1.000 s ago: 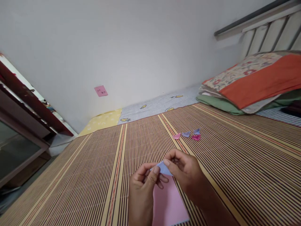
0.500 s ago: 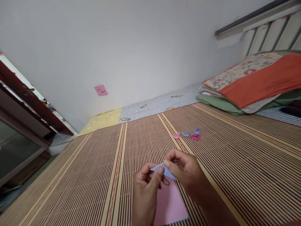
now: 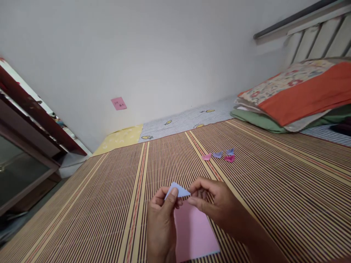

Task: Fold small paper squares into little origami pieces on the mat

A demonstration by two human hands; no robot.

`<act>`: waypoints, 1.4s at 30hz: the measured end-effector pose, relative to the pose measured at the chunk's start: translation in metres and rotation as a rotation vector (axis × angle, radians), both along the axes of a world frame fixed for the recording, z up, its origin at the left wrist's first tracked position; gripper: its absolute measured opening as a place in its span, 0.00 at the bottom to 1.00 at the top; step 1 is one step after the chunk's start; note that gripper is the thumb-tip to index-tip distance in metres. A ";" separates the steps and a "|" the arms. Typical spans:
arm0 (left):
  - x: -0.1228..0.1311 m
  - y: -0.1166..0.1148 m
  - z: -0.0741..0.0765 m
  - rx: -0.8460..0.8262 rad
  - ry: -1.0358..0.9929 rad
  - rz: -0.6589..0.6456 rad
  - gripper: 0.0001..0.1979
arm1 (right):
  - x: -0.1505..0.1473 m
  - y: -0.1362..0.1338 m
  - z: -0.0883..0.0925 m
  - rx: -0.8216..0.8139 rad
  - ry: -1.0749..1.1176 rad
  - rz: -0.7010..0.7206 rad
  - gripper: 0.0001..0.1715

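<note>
My left hand (image 3: 163, 215) pinches a small folded blue paper (image 3: 179, 190) between thumb and fingers, the thumb lying flat on its face. The paper has a triangular shape, with one corner pointing up and another toward the right. At that right corner, my right hand (image 3: 211, 197) has its thumb and forefinger closed around the tip, its other fingers curled. Under both hands lies a pink paper pad (image 3: 196, 232) with a bluish lower edge; my left hand covers part of its left side.
Farther out on the striped mat (image 3: 109, 204) lie several small folded papers: a light pink one (image 3: 207, 157), a magenta one (image 3: 229, 158) and bluish ones (image 3: 218, 155). Folded bedding (image 3: 301, 98) is stacked at the right. A pink note (image 3: 119, 103) sticks to the wall.
The blue paper has turned in my left hand, so a corner now points up, and it has shifted left. My right hand's fingertips have moved from its upper edge to its right corner.
</note>
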State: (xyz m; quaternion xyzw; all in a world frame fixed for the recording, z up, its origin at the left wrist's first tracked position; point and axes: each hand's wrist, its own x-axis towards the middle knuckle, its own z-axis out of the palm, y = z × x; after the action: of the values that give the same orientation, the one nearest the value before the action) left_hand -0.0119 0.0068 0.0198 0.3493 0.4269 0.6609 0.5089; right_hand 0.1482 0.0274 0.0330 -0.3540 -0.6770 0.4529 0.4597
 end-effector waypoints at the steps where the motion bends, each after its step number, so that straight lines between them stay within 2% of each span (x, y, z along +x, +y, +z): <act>1: 0.001 0.000 0.000 0.000 -0.020 0.000 0.14 | 0.000 -0.001 0.001 0.029 -0.021 -0.007 0.04; 4: 0.003 0.000 0.001 -0.001 -0.042 0.005 0.14 | -0.002 -0.002 0.002 0.103 -0.040 -0.021 0.10; 11: 0.009 -0.003 0.004 -0.003 -0.084 -0.004 0.13 | -0.007 -0.008 0.005 0.227 -0.069 -0.102 0.14; 14: 0.009 -0.005 0.003 0.036 -0.075 -0.018 0.12 | -0.012 -0.009 0.005 0.110 0.024 -0.126 0.16; 18: 0.007 -0.006 0.000 0.054 -0.040 0.008 0.09 | -0.016 -0.007 0.006 -0.043 0.153 -0.042 0.16; 23: 0.008 -0.004 0.000 0.036 -0.080 0.005 0.12 | -0.013 -0.007 0.009 -0.019 0.129 0.022 0.09; 27: 0.012 -0.005 0.001 0.031 -0.088 -0.014 0.12 | -0.015 -0.009 0.009 0.009 0.160 -0.008 0.10; 34: 0.007 -0.008 -0.004 0.117 0.133 0.032 0.10 | -0.020 -0.005 0.003 -0.196 0.309 0.021 0.13; 39: 0.005 -0.007 -0.003 0.086 0.178 -0.045 0.09 | -0.010 -0.004 0.005 -0.104 0.213 0.045 0.14; 42: 0.006 -0.008 -0.001 0.112 0.204 -0.041 0.10 | -0.006 -0.004 0.003 -0.088 0.184 0.052 0.16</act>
State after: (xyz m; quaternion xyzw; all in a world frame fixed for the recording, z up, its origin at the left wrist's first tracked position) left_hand -0.0060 -0.0017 0.0184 0.4510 0.4318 0.6343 0.4559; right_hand 0.1424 0.0235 0.0357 -0.3130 -0.6203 0.5246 0.4920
